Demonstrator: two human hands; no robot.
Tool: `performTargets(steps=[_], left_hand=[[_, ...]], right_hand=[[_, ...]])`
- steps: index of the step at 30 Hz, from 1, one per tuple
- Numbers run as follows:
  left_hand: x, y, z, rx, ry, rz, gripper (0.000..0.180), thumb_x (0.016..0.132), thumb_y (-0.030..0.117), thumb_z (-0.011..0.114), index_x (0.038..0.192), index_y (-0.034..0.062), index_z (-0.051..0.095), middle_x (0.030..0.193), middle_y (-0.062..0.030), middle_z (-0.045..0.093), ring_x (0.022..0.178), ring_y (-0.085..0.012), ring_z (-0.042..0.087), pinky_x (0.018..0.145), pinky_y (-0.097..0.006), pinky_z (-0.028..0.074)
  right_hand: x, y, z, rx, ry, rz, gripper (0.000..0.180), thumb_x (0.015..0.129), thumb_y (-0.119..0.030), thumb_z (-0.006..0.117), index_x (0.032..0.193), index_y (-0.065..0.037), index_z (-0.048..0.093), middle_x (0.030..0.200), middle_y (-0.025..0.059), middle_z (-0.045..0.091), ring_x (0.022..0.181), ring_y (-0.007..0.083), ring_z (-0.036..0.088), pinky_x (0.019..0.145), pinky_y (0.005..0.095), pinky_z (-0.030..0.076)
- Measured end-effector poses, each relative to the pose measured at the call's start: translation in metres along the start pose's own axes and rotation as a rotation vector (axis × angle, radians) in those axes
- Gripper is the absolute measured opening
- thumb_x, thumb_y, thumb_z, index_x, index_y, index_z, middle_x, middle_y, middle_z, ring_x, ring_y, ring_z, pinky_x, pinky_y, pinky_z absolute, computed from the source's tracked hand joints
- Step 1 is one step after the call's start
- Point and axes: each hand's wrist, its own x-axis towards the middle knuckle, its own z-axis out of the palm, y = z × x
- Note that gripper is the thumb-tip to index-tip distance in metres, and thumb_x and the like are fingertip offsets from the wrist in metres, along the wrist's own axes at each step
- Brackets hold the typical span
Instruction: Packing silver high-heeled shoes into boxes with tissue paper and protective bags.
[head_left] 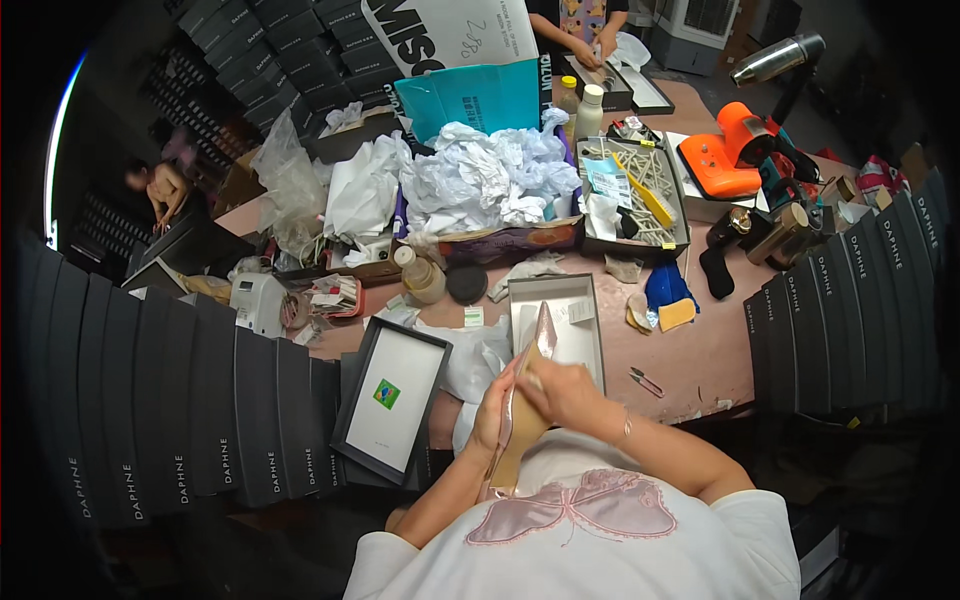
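Shoe: pale pink pointed-toe shoe (530,400), low centre of the frame, toe up and tilted toward the open box, sole facing you.
Left hand: your left hand (492,410) is wrapped around the shoe's left edge at mid-length; it looks like the steadying hand, so keep that clasp firm.
Right hand: your right hand (565,392) is curled over the upper part from the right, fingers closed against it; whether it pinches something small there, I cannot tell.
Handling: I'd judge the shoe light and easily marked, so press with the pads, not the nails.
Open box: grey shoe box (590,300), just above the toe tip, a white slip inside.
Lid: dark-rimmed lid (352,400), left of centre, white inside with a small green sticker.
Bench: pink worktable (700,350); small pen-like tool (646,381) near your right wrist.
Beyond: heap of white tissue paper (480,180), upper centre; dark boxes stacked at both sides.
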Motion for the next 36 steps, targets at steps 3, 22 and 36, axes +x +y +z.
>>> performTargets(steps=[3,22,36], left_hand=[[-0.001,-0.008,-0.011,0.016,0.055,0.016,0.053,0.095,0.025,0.032,0.144,0.0035,0.030,0.134,-0.0085,0.047,0.121,-0.0182,0.048,0.103,-0.031,0.037],[0.013,0.013,-0.010,-0.001,0.022,-0.029,0.054,0.096,0.029,0.034,0.143,0.0038,0.032,0.132,-0.0072,0.050,0.116,-0.0155,0.051,0.098,-0.028,0.040],[0.013,0.025,-0.011,0.080,0.077,0.073,0.063,0.091,0.038,0.038,0.142,0.0016,0.031,0.126,-0.0208,0.052,0.111,-0.0250,0.056,0.088,-0.033,0.050]], right_hand=[[-0.009,-0.019,-0.007,0.007,-0.047,-0.036,0.029,0.089,-0.031,0.060,0.076,-0.006,0.054,0.066,0.0168,0.058,0.061,0.0372,0.059,0.053,0.0424,0.048],[-0.006,-0.020,-0.007,-0.061,-0.067,-0.145,0.022,0.090,-0.028,0.058,0.085,-0.007,0.058,0.068,0.0137,0.060,0.061,0.0285,0.062,0.056,0.0394,0.049],[-0.004,0.091,0.016,1.656,-0.025,0.907,0.024,0.093,-0.019,0.059,0.113,-0.007,0.053,0.096,0.0067,0.060,0.079,0.0181,0.061,0.071,0.0347,0.056]])
